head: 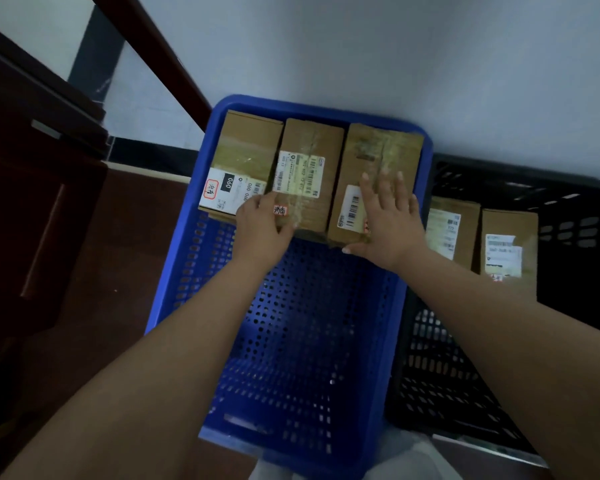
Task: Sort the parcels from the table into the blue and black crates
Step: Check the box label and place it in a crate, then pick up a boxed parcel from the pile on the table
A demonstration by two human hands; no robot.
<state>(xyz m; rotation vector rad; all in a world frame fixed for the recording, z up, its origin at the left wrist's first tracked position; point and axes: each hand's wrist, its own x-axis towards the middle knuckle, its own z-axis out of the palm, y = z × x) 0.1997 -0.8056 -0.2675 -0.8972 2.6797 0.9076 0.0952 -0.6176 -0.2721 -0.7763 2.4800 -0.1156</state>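
Nearest me, the blue crate [291, 358] shows bare perforated floor. At its far end stand three parcels. My left hand [262, 225] pinches the middle parcel [307, 174] at its near corner; my right hand [387, 216] lies flat, fingers spread, on the right parcel [378, 157], hiding part of its label. Beyond, the black crate [568, 202] holds two parcels, labels blurred.

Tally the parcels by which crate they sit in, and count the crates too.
Parcels in the blue crate: 3, left, middle, right
Parcels in the black crate: 2, nearer the blue crate, farther
Crates: 2
Total: 5 parcels, 2 crates
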